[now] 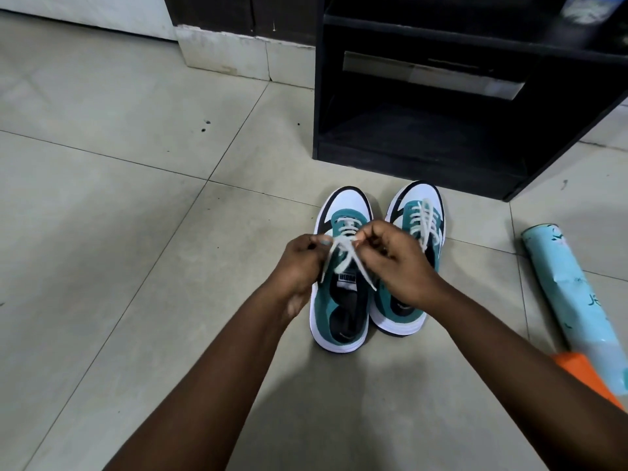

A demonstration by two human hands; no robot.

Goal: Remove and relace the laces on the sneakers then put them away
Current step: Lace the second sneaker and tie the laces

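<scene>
Two teal, white and black sneakers stand side by side on the tiled floor, toes pointing away from me. Over the left sneaker, my left hand pinches one strand of its white lace. My right hand pinches the other strand above the tongue. The two lace ends cross and hang down over the tongue. The right sneaker is laced, its loose ends lying along its top; my right hand hides its rear half.
A black open shelf unit stands just beyond the sneakers, its low compartment dark. A light blue cylindrical can lies on the floor at the right, beside an orange piece. Pale floor tiles spread out to the left.
</scene>
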